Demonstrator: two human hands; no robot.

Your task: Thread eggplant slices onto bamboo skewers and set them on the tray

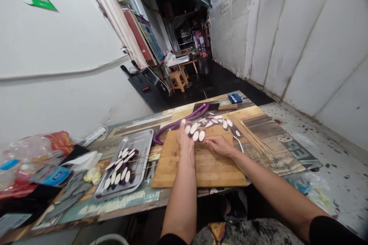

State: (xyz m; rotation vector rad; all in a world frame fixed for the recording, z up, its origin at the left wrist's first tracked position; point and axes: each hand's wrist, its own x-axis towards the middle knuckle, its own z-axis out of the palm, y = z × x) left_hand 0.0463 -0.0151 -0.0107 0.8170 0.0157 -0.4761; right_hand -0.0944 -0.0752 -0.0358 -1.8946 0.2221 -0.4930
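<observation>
Over the wooden cutting board (175, 160), my left hand (185, 138) is closed around oval eggplant slices (196, 136), white inside with purple skin at the edges. My right hand (220, 145) pinches close to the right side of these slices, on what looks like a thin bamboo skewer, mostly hidden by the fingers. More loose eggplant slices (218, 117) are spread behind and along the board's far edge. A metal tray (99, 191) at the left holds skewered eggplant slices (117, 178), their sticks pointing right. Long purple eggplants (172, 125) lie beyond the board.
Loose bamboo skewers (255, 138) lie on the table's right side. A knife with a wooden handle (228, 107) and a blue box (235, 98) are at the far edge. Plastic bags (37, 153) and a grey cloth (70, 193) crowd the left. Walls stand on both sides.
</observation>
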